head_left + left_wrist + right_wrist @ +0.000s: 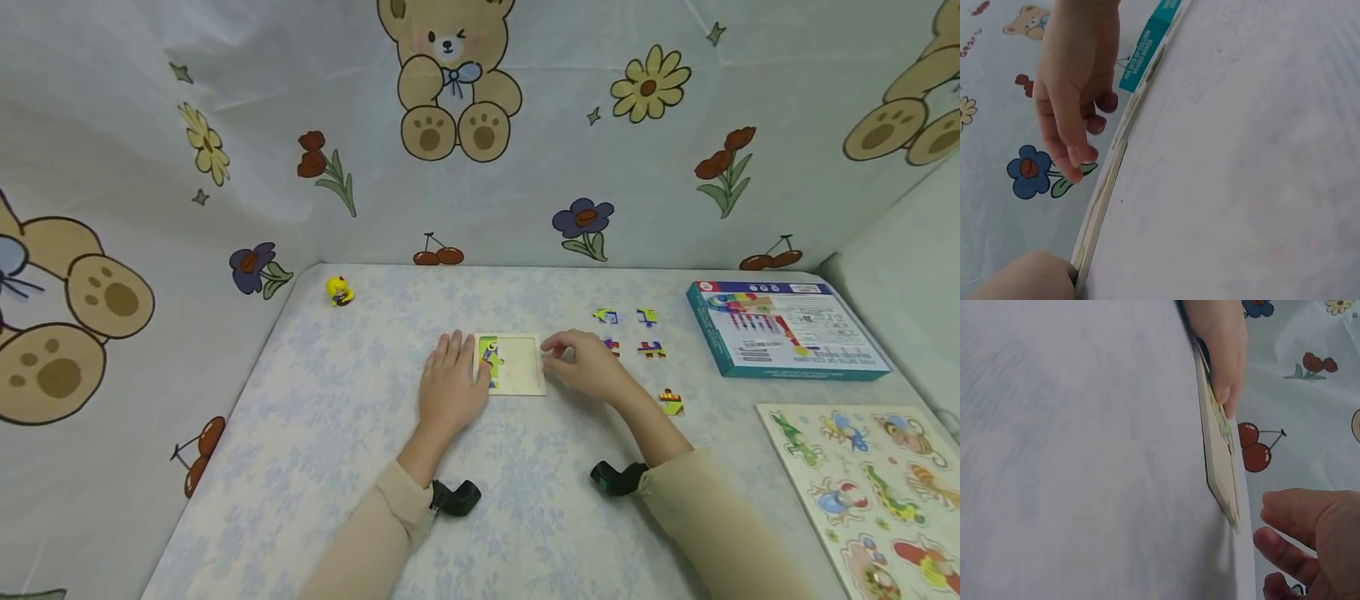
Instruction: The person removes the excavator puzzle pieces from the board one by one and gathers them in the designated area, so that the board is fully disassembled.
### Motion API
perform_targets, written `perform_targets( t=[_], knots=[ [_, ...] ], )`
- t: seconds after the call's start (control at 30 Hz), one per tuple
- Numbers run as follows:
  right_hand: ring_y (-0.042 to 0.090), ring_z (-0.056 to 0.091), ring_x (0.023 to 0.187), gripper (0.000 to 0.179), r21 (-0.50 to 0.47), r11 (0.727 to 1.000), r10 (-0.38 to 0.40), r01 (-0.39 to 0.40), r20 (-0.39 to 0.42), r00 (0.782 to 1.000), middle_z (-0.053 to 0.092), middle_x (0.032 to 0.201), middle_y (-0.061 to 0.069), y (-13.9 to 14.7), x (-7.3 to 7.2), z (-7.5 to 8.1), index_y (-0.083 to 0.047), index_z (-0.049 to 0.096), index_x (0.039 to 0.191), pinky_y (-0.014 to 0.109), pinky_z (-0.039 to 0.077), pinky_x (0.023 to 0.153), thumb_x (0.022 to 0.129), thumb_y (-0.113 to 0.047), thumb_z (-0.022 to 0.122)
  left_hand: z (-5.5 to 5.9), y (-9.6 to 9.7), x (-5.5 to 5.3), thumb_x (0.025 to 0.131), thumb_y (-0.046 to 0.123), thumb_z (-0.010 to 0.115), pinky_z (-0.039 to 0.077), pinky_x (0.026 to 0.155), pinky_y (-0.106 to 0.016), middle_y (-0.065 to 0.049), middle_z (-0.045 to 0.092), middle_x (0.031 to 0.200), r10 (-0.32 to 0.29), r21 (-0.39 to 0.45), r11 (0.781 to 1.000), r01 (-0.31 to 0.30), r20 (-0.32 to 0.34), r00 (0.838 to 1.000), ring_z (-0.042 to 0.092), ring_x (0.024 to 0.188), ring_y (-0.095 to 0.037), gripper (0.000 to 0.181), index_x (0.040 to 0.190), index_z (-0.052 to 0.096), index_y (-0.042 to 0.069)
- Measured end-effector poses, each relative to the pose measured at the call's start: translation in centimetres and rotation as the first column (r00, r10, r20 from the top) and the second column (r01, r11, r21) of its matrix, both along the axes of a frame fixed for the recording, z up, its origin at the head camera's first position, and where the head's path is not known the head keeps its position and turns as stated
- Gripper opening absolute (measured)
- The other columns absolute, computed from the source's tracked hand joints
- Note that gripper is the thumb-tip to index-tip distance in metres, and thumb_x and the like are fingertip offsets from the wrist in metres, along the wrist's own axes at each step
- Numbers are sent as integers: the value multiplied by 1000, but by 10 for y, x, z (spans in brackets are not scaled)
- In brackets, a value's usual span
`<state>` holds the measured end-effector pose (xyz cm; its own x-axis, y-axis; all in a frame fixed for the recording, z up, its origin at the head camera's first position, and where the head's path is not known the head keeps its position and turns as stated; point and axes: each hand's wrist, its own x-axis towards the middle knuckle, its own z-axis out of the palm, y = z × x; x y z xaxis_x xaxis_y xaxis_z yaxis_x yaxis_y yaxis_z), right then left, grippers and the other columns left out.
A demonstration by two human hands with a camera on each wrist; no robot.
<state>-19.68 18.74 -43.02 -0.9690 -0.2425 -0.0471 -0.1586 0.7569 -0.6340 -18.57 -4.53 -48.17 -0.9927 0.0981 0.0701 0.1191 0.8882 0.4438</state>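
Observation:
A shallow wooden puzzle tray (521, 367) lies on the table, with colourful jigsaw pieces (489, 346) fitted along its left side. My left hand (450, 385) rests by the tray's left edge with fingers extended, its thumb over the fitted pieces. Just off the right edge is my right hand (588, 364), its fingers loosely bent; the right wrist view shows nothing between thumb and fingers (1291, 553). Beyond that hand lie loose jigsaw pieces (647, 317), one of them partly hidden by it. Another loose piece (671, 402) is beside the right forearm.
A teal-edged box (795, 329) stands at the back right. In front of it lies a wooden board with insect pictures (855, 450). A small yellow toy figure (340, 291) is at the back left. Printed cloth (517, 217) hangs behind the table.

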Motion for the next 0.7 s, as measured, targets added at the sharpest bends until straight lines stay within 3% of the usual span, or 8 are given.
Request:
perform_targets(
  t=[0.2, 0.4, 0.7],
  knots=[
    [20, 54, 83, 22, 26, 996, 91, -91, -19, 996, 65, 93, 4, -35, -20, -7, -15, 72, 114, 34, 45, 75, 95, -20, 66, -1, 0, -1, 103, 50, 34, 12, 127, -45, -3, 22, 166, 1, -19, 1000, -1, 7, 1000, 11, 156, -23, 63, 157, 31, 20],
    [21, 53, 83, 18, 84, 992, 101, -94, -72, 992, 64, 89, 3, -56, -28, -10, -15, 75, 109, 43, 45, 86, 95, -22, 66, -3, 0, -2, 103, 50, 32, 14, 126, -46, -4, 24, 166, -7, -46, 999, 6, -7, 1000, 13, 156, -24, 63, 157, 32, 19],
    [20, 49, 82, 15, 88, 995, 50, -43, -85, 995, 60, 83, 1, -70, -30, -15, -15, 72, 99, 31, 39, 71, 94, -28, 67, -2, -1, -2, 103, 49, 33, 15, 126, -47, -5, 26, 165, -3, -48, 999, 1, -24, 1000, 15, 155, -25, 62, 156, 34, 18]
  ],
)
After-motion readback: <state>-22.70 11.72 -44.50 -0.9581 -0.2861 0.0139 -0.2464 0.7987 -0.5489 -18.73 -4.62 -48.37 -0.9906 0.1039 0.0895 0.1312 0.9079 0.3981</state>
